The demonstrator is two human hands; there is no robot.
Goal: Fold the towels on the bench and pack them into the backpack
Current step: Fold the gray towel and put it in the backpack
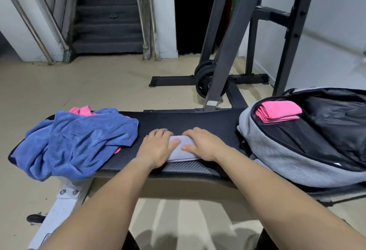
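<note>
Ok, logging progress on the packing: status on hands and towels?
Left hand and right hand flat on small folded grey towel, mid-bench. Folded pink towel in open grey backpack. Crumpled blue towel waiting, left. Path clear.

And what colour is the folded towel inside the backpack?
Pink: the folded towel sits in the open grey backpack, seen from the head camera.

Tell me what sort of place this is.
Probably a small gym: a padded workout bench, a steel rack and weight plates stored at its base.
</note>
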